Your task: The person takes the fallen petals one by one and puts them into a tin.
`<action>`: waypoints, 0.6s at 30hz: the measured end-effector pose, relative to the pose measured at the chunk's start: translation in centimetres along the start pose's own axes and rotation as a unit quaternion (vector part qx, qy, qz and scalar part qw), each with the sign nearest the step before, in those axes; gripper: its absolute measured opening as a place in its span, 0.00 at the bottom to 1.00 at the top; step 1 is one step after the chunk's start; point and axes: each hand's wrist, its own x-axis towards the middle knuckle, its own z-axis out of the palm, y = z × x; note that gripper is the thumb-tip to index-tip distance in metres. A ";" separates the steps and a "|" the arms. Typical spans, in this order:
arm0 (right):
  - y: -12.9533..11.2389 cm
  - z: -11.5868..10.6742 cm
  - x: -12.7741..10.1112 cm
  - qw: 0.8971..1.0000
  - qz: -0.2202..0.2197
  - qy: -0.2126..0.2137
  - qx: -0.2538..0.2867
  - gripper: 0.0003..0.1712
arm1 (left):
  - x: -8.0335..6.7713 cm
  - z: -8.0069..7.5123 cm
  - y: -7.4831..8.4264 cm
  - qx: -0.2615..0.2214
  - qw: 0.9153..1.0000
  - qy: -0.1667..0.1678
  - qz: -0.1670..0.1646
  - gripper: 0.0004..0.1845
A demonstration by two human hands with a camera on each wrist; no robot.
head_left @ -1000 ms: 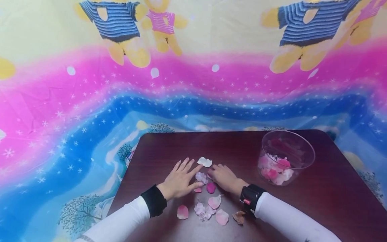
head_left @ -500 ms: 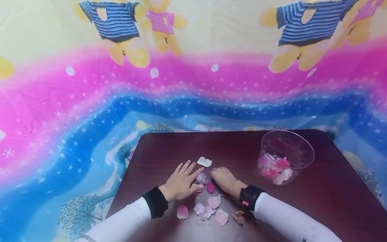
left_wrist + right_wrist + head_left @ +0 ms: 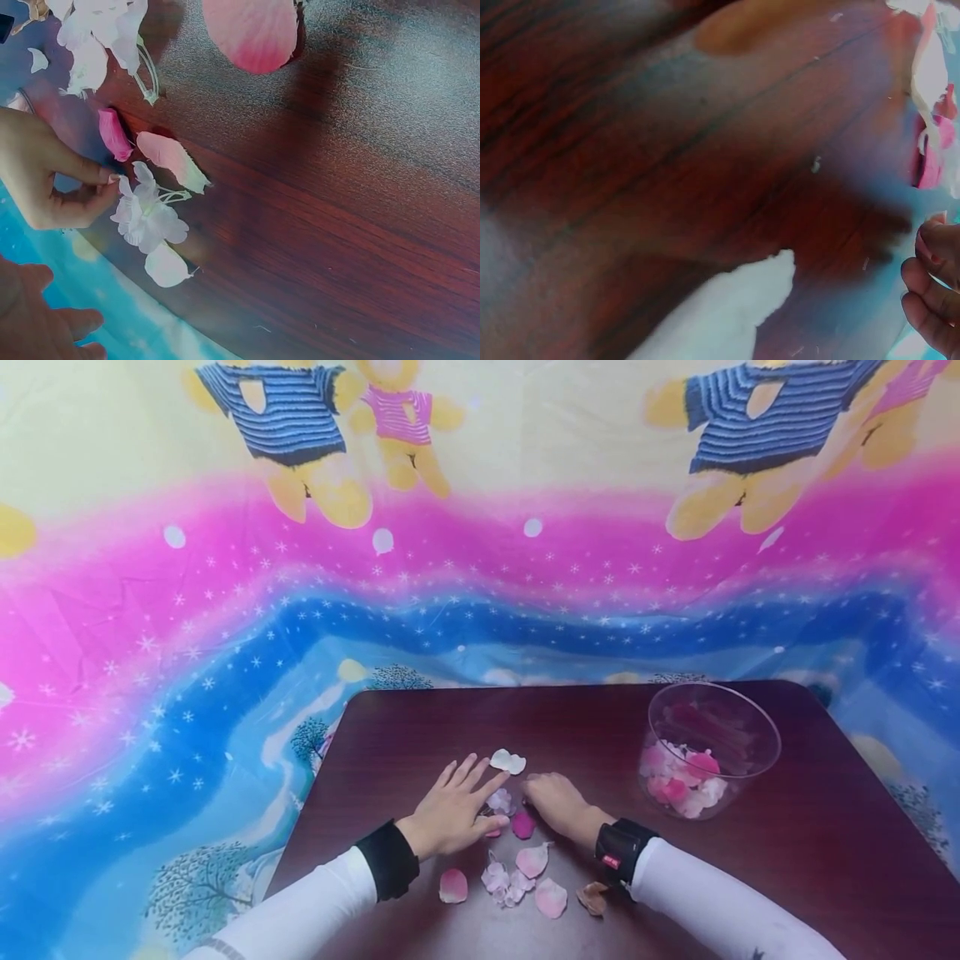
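Note:
My left hand (image 3: 450,810) lies spread beside a lilac flower (image 3: 500,802), its thumb reaching over a pink petal (image 3: 174,160). My right hand (image 3: 558,803) is curled on the flower's other side. In the left wrist view, the right thumb and forefinger meet at the flower's edge, with a small pink edge at their tips; the fingers mostly hide what they pinch. A magenta petal (image 3: 522,826) lies just below the right hand. Beyond the fingertips sits a white petal (image 3: 507,762).
A clear round tub (image 3: 772,768) holding pink and white petals stands at the right. Nearer on the dark wooden table (image 3: 420,718) lie a lilac flower cluster (image 3: 507,885), several pink petals (image 3: 551,898) and a brown dried petal (image 3: 592,898). A printed cloth (image 3: 480,568) hangs behind.
My right fingers have curled in, and the pink petal seen at their tips a second ago is hidden now. The left hand has shifted slightly right and stays spread.

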 end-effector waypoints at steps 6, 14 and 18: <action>0.0 -1.1 0.3 1.000 0.013 0.023 0.014 0.06 | 0.2 -0.3 0.3 0.003 1.000 0.000 0.006 0.39; 0.2 -3.8 0.9 0.997 0.051 0.054 0.037 0.04 | 0.7 -1.4 0.4 0.003 0.999 0.045 0.023 0.40; 0.7 -5.9 1.2 0.995 0.072 0.063 0.041 0.06 | 1.0 -2.1 0.5 0.007 0.998 0.058 0.030 0.40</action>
